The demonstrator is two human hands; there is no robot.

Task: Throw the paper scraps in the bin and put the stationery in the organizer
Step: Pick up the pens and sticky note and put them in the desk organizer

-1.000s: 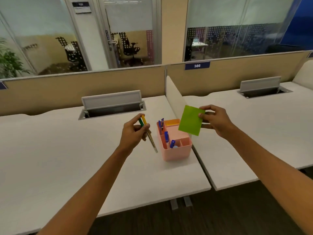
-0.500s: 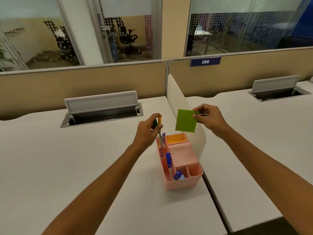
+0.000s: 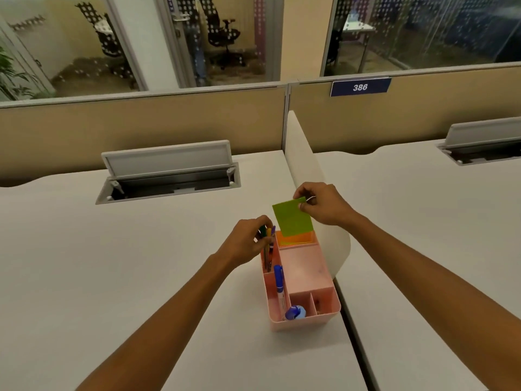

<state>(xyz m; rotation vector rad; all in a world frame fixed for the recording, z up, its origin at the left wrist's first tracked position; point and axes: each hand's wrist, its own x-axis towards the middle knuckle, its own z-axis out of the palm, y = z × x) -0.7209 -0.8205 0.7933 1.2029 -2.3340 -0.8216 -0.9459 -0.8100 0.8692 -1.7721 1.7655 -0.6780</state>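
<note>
1. Your left hand is gripping the pens over the organizer's back-left slot; be lowering them straight.
2. Your right hand is pinching the green note above the rear compartment; be sliding it down flat.
</note>
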